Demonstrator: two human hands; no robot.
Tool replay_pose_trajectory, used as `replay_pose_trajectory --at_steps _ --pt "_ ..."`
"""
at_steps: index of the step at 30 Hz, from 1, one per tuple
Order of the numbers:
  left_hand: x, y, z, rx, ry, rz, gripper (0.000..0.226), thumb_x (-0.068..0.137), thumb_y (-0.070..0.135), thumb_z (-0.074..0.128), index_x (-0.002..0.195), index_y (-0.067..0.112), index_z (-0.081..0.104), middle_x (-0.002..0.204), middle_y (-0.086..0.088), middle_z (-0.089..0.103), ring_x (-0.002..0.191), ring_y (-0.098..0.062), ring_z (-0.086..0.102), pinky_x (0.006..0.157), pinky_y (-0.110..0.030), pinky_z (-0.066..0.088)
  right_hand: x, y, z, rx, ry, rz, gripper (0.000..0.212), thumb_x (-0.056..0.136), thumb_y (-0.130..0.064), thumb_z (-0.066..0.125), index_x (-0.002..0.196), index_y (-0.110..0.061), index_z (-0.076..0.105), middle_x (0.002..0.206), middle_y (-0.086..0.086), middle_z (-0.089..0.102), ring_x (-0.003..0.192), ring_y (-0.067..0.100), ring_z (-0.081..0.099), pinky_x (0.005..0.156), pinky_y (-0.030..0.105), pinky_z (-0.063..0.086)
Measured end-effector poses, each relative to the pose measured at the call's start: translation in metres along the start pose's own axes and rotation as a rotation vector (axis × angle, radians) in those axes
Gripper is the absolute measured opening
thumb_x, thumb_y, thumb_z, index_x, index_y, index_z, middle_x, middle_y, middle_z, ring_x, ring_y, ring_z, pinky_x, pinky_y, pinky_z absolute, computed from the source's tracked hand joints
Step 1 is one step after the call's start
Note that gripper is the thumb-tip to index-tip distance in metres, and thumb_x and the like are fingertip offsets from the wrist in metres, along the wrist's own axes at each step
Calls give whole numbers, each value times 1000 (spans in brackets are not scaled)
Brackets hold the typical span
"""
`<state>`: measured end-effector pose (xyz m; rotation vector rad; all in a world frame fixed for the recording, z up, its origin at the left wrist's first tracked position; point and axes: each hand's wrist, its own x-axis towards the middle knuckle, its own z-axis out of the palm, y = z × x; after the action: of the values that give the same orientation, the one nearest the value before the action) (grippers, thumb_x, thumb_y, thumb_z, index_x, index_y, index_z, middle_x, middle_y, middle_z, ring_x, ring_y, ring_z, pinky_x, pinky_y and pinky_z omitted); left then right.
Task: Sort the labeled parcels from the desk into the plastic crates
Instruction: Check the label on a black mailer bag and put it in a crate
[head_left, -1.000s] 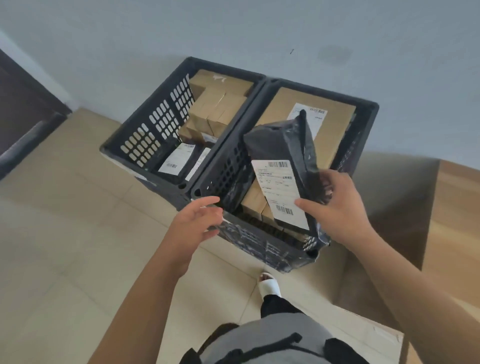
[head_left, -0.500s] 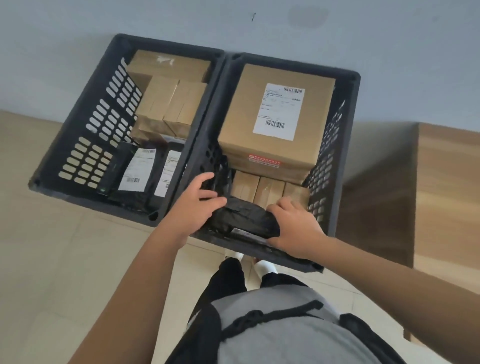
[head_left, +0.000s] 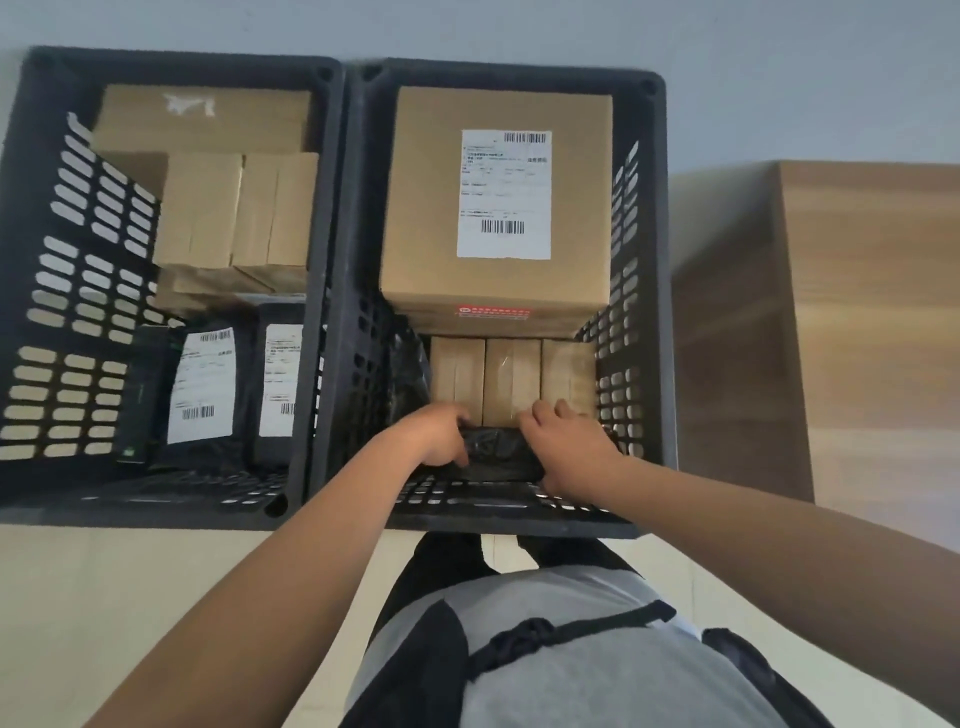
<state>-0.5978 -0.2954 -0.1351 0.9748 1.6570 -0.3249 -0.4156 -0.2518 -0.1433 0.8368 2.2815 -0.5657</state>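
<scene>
Both crates already hold many parcels. The left hand (head_left: 441, 436) and right hand (head_left: 563, 447) grip a black mailer (head_left: 498, 452) at six o'clock inside the right crate (head_left: 644, 83); release remains.

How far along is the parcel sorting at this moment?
Done: both crates already hold parcels, with the left crate holding boxes and labeled black mailers, and the right crate holding a large labeled box and small boxes. In hand: left hand and right hand press a black mailer into the right crate's near end. Left: unknown; the desk's top is out of view.
</scene>
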Motion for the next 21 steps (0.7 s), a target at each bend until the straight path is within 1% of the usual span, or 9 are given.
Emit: replay_pose_trajectory --at_steps 2,5,6,8,9,12,14,17,21 --pt "10 -4 3 21 24 -17 63 92 8 73 149 19 51 143 -9 57 128 -28 57 106 -38 49 6 -1 5 7 4 7 68 86 -15 75 145 -11 40 140 13 48 126 34 49 97 45 49" --pt "21 -13 10 63 98 -41 46 93 7 69 137 17 61 129 -10 65 115 -27 63 99 -38 55 15 -2 11 54 -22 42 68 86 -20 80 144 -13 44 138 11 51 125 32 51 97 45 49" --pt "21 -14 10 60 121 -44 42 94 6 67 135 17 62 128 -10 65 114 -27 63 97 -36 55 16 -1 13 76 -31 61 68 86 -21 80 143 -14 45 137 11 52 125 32 52 97 45 49" --pt "21 -16 10 41 145 -41 41 96 2 63 135 15 61 130 -10 63 119 -27 61 98 -34 52 17 5 13 115 -43 96 64 87 -19 78 143 -16 46 135 10 53 124 32 52 96 45 50" --pt "22 -16 9 35 146 -38 40 97 1 63 135 14 61 131 -11 62 121 -27 60 99 -34 50 16 9 14 127 -49 118 60 88 -15 75 142 -16 47 134 11 53 123 33 52 95 45 50" --pt "25 -18 8 19 147 -34 36 97 1 63 131 12 64 131 -12 62 123 -27 60 101 -34 49 16 19 16 121 -94 184 50 93 -2 63 140 -10 49 133 14 52 123 35 52 93 43 50" --pt "27 -20 8 8 163 -44 36 97 -1 62 131 11 65 132 -12 62 122 -28 60 100 -33 49 18 19 18 116 -111 207 49 94 1 60 141 -7 48 135 16 52 125 36 52 95 43 50" --pt "26 -24 5 -1 202 -64 33 96 -4 61 126 9 68 129 -13 63 120 -28 61 98 -33 50 22 14 17 148 -91 213 50 94 4 59 141 -5 47 135 16 52 126 37 53 98 42 50" --pt "24 -30 2 -4 230 -86 35 96 -3 62 129 7 65 131 -14 62 121 -28 61 100 -33 51 21 16 15 227 -97 216 43 95 3 55 137 -4 50 132 17 52 123 37 54 94 40 48"
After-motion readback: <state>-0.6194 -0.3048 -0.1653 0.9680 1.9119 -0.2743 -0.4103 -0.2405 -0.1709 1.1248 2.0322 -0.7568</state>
